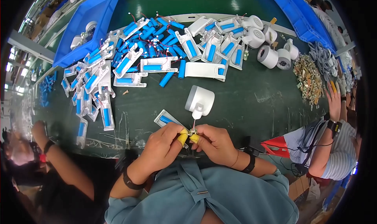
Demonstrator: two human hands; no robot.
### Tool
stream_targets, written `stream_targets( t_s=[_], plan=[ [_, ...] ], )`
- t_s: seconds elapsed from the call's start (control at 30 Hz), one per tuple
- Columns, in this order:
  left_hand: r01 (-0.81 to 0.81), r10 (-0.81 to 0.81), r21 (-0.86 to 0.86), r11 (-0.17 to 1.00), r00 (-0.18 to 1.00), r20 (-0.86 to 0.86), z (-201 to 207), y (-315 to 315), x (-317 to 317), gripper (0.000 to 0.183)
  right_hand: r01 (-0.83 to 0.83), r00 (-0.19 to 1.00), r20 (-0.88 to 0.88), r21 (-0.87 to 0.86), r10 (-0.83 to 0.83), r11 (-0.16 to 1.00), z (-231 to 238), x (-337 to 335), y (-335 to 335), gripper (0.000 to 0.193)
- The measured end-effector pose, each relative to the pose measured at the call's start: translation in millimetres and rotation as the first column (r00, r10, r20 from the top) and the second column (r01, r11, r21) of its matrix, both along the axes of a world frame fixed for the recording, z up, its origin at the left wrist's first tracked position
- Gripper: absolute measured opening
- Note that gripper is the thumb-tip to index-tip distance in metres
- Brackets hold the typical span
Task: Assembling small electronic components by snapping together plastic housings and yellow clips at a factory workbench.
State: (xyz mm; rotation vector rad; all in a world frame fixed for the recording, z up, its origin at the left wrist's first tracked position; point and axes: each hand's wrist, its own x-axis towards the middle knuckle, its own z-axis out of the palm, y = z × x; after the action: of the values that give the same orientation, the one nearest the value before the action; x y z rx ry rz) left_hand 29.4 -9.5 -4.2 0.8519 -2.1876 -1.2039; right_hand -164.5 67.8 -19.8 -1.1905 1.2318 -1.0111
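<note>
Teal cloth of a knotted shirt (202, 194) is spread across the bottom of the frame, nearest the camera. Just above it, at the lower centre, a small pale component (192, 133) is held between the two hands. By the left hand (163, 145), it is gripped with thumb and forefinger pressed together, both tips wrapped in yellow covers. By the right hand (216, 143), it is pinched from the other side, the thumb being capped in yellow; how the remaining fingers are placed underneath cannot be told. Black bands are worn on both wrists.

Thin wires (194, 124) are run from the component up to a white rounded plastic housing with a grey rim (202, 99), which is rested on the dark green tabletop (243, 102). Beside the left hand, a white tray-shaped shell (158, 119) is seen with a blue cylinder (167, 118) laid in it.

Across the upper centre, loose blue cylinders (149, 37) are heaped among similar shells. Further white housings (268, 57) are grouped at the upper right, next to a heap of small tan parts (308, 76), near which a co-worker's hand (333, 102) is held. Blue plastic bins (68, 59) are placed at both upper corners.
</note>
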Motion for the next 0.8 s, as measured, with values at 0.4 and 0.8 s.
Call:
stream_targets(
  t_s=[0.4,0.8],
  plan=[
    [0.134,-0.138,0.032,0.990,0.976,0.168,13.7,-17.5,-0.7,0.018,0.004,0.918,-0.371,-0.343,-0.139,0.939,-0.9,7.3,-0.9,0.014],
    [-0.216,0.219,0.050,0.975,0.975,-0.046,-1.9,29.5,-14.2,0.027,0.093,0.892,-0.384,-0.358,-0.237,0.929,-4.9,13.4,2.5,0.011]
  ],
)
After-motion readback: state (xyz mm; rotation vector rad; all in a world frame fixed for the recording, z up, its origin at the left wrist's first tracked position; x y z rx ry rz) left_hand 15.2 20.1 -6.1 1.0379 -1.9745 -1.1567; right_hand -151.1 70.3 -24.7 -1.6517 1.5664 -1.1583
